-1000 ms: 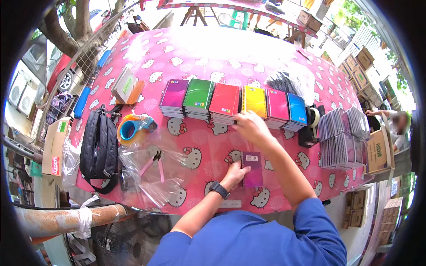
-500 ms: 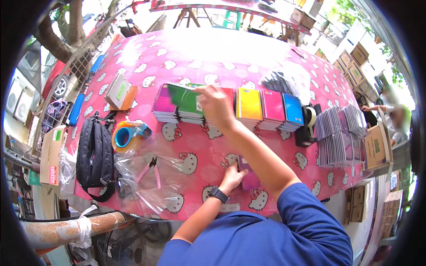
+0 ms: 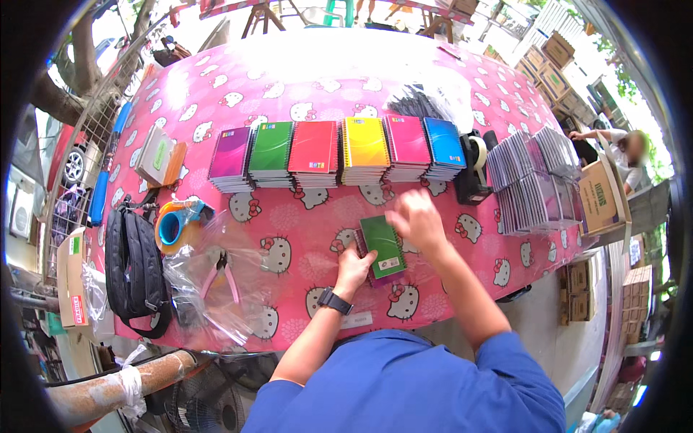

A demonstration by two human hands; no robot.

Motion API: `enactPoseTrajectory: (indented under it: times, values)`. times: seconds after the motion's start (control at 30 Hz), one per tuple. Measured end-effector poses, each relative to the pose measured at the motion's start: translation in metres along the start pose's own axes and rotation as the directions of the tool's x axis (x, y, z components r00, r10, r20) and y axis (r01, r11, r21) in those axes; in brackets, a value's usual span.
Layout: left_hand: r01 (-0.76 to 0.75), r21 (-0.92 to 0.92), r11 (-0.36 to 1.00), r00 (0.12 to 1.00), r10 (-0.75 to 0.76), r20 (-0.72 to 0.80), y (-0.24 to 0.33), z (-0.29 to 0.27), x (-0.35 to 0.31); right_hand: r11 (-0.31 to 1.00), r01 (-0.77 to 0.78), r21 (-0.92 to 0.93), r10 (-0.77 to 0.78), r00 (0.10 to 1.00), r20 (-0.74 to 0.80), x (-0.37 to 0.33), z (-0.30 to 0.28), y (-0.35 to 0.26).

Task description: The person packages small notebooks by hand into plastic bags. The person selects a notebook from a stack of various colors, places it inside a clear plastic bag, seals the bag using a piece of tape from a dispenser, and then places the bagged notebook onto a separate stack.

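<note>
A green spiral notebook (image 3: pixel 382 245) lies on top of a purple one on the pink cartoon-cat tablecloth (image 3: pixel 289 245), right in front of me. My left hand (image 3: pixel 354 265), with a black watch at the wrist, grips the left edge of this small pile. My right hand (image 3: pixel 415 220) is blurred and sits at the green notebook's upper right edge, fingers curled on it. Behind runs a row of notebook stacks: purple (image 3: pixel 231 155), green (image 3: pixel 271 148), red (image 3: pixel 314 148), yellow (image 3: pixel 364 144), pink (image 3: pixel 406 141) and blue (image 3: pixel 443 141).
A black tape dispenser (image 3: pixel 473 169) and piles of wrapped notebooks (image 3: pixel 530 184) stand to the right. On the left lie a black backpack (image 3: pixel 133 270), an orange-blue tape gun (image 3: pixel 177 220), pink pliers (image 3: pixel 220 274) and clear bags. Another person (image 3: pixel 621 148) works by cardboard boxes far right.
My right hand reached back to the green stack and came forward with a green notebook, which now lies on the purple one under my left hand.
</note>
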State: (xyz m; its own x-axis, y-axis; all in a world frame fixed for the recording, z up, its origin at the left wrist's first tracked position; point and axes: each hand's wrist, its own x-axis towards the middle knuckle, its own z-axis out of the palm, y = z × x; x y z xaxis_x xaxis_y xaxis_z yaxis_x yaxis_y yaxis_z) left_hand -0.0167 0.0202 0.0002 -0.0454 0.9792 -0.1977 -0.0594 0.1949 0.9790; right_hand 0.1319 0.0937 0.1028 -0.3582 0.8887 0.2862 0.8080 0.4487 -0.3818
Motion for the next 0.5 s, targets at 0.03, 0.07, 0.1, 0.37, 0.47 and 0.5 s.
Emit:
enactPoseTrajectory:
  times: [0.03, 0.07, 0.1, 0.37, 0.47, 0.5]
  values:
    - [0.0, -0.001, 1.0, 1.0, 0.0, 0.005, 0.002, 0.002, -0.002, 0.995, 0.077, 0.069, -0.072, 0.995, -0.074, 0.034, -0.005, -0.003]
    - [0.014, 0.017, 1.0, 1.0, -0.014, 0.007, 0.006, 0.004, -0.003, 0.984, 0.175, 0.04, -0.165, 0.968, -0.188, 0.069, -0.001, -0.002]
    - [0.021, 0.036, 0.999, 1.0, -0.021, 0.009, 0.01, 0.006, -0.001, 0.993, 0.118, -0.008, -0.118, 0.979, -0.165, 0.099, 0.001, -0.004]
    - [0.027, 0.077, 0.997, 0.999, -0.029, 0.02, 0.005, 0.003, -0.001, 0.939, -0.029, -0.342, 0.203, 0.851, 0.484, 0.245, 0.044, -0.018]
    - [0.011, 0.104, 0.995, 1.0, -0.013, 0.019, 0.007, 0.004, -0.001, 0.939, -0.046, -0.34, 0.196, 0.884, 0.423, 0.247, 0.048, -0.02]
    - [0.013, 0.151, 0.989, 1.0, -0.014, 0.01, 0.017, 0.003, -0.002, 0.939, -0.053, -0.341, 0.206, 0.878, 0.431, 0.244, 0.051, -0.019]
